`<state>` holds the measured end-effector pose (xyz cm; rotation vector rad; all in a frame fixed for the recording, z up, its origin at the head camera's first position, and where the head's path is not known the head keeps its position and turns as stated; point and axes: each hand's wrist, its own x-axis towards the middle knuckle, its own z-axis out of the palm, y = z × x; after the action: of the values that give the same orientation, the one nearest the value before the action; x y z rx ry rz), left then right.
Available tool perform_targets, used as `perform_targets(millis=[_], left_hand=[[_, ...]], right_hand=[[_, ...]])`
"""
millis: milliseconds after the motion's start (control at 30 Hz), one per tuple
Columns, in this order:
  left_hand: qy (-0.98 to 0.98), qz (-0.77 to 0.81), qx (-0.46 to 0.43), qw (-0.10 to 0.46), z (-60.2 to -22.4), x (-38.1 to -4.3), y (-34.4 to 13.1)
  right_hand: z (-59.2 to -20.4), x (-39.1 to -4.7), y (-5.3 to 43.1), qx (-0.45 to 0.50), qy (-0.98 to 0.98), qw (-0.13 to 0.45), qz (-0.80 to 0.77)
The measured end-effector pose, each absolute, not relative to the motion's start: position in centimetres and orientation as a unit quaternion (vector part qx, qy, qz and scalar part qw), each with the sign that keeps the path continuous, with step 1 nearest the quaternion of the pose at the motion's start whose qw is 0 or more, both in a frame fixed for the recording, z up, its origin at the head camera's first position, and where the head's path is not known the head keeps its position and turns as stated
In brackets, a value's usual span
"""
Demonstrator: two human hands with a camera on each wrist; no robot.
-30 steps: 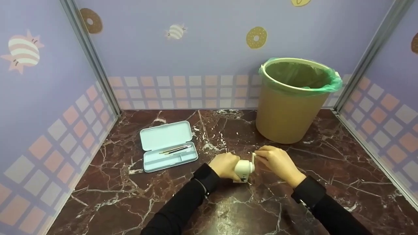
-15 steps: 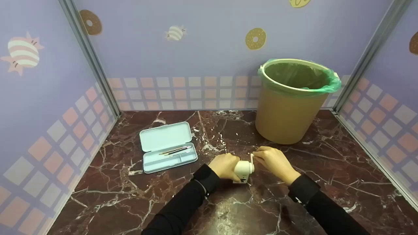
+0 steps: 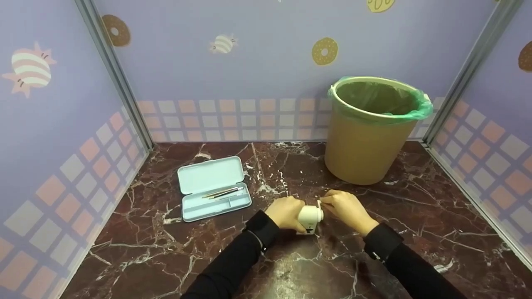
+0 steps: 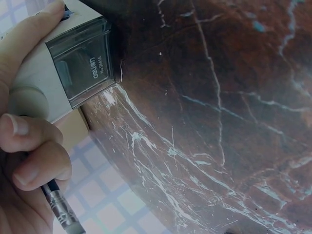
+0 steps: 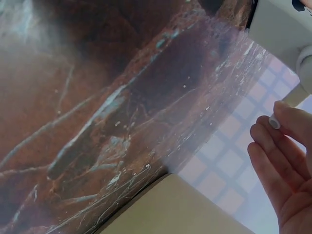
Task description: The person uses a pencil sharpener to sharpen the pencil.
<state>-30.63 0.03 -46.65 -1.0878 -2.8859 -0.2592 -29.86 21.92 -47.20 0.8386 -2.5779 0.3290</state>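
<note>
In the head view my left hand [image 3: 286,214] grips a small white crank pencil sharpener [image 3: 309,218] low over the marble table. The left wrist view shows its dark see-through shavings drawer [image 4: 85,63]. A pencil [image 4: 61,209], its metal ferrule and eraser end showing, sticks out between the curled fingers of that same hand. My right hand [image 3: 347,209] pinches the crank handle [image 3: 319,203] on the sharpener's right side. Its small pale knob [image 5: 274,123] lies between thumb and fingers in the right wrist view. The pencil's point is hidden.
An open light blue pencil case [image 3: 212,174] lies to the left, with a few pencils [image 3: 222,193] inside. At the back right stands a tan trash bin [image 3: 361,145] with a green liner. Pale specks [image 3: 282,178] dot the table beyond my hands. Patterned walls enclose the table.
My right hand has shifted slightly left and toward me, and the crank handle has turned a little with it. My left hand and the sharpener stay in place.
</note>
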Motion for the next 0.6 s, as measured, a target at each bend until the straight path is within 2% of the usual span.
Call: perform_targets(millis=[600], left_hand=[[-0.934,-0.101,-0.341,0.023,-46.7,-30.4,-0.1]], right_hand=[[-48.8,-29.6,22.1,0.338,-0.919,0.178,0.100]])
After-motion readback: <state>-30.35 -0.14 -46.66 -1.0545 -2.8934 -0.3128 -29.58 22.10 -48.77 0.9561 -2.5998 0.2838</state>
